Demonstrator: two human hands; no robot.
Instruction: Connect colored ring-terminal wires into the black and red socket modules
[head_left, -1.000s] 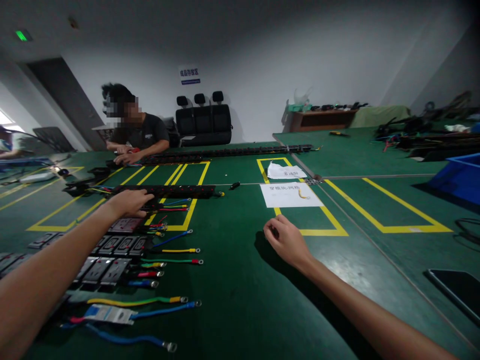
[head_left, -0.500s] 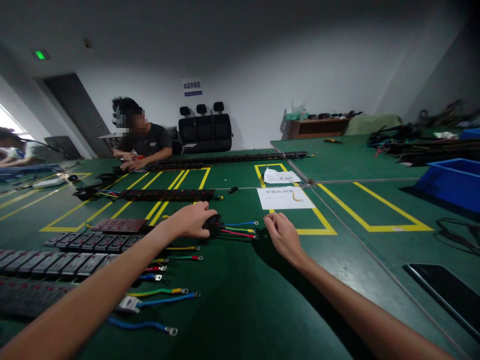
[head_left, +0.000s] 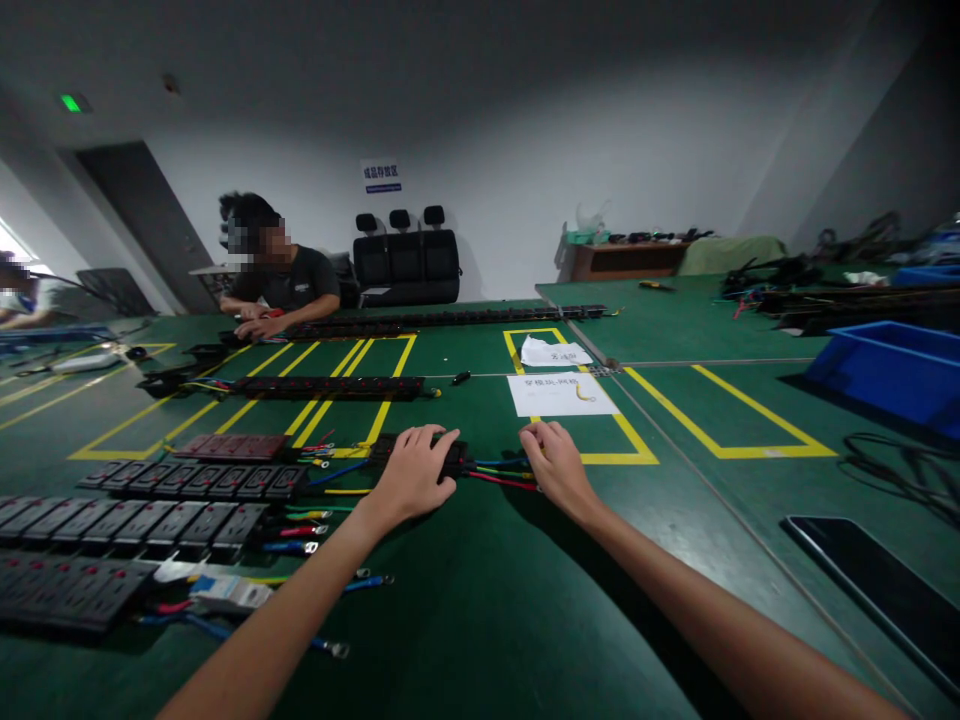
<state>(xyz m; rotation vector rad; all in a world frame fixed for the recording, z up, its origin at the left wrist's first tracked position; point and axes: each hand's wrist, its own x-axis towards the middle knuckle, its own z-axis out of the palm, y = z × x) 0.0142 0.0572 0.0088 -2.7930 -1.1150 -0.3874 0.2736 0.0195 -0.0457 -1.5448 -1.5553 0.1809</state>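
Observation:
My left hand point(head_left: 417, 470) lies over a black socket module point(head_left: 453, 458), its fingers bent around the top and near side. Blue, yellow-green and red wires point(head_left: 501, 474) run from the module's right end toward my right hand point(head_left: 556, 466). That hand's fingers are curled together at the wire ends, which they partly hide. To the left lie rows of socket strips: a reddish-brown one point(head_left: 232, 447), a black one point(head_left: 202, 480), a grey one point(head_left: 142, 525) and a dark grey one point(head_left: 67, 590) with red switches. Lugged wires stick out at their right ends.
Beyond my hands lie a paper sheet point(head_left: 561, 395), a crumpled white bag point(head_left: 553, 351) and a long black strip point(head_left: 330, 388). At the right are a blue bin point(head_left: 892, 375), a black cable point(head_left: 900, 470) and a phone point(head_left: 874, 590). Across the table a person point(head_left: 281, 285) handles parts.
My left hand has moved right with the black module, and more of it shows. The wire ends now reach my right hand's fingers; before, they were apart from it.

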